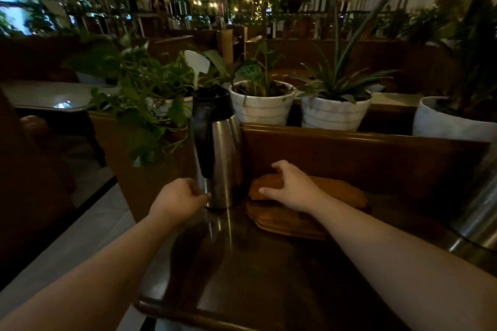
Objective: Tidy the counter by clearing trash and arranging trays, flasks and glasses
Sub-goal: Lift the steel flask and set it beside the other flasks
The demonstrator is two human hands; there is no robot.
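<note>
A tall steel flask [224, 148] with a black lid and handle stands upright at the back left of the dark wooden counter [269, 271]. My left hand [178, 200] curls against its base on the left side. To its right lie stacked brown wooden trays [290, 220]. My right hand [289, 185] rests on the upper tray's left end, fingers over its edge. A second steel flask [481, 204] shows partly at the right edge.
Several white pots with green plants [259, 105] stand on the ledge behind a raised wooden back rail [363, 148]. The counter's left edge drops to a pale floor [80, 236]. A glass-topped table [48, 95] is at the far left.
</note>
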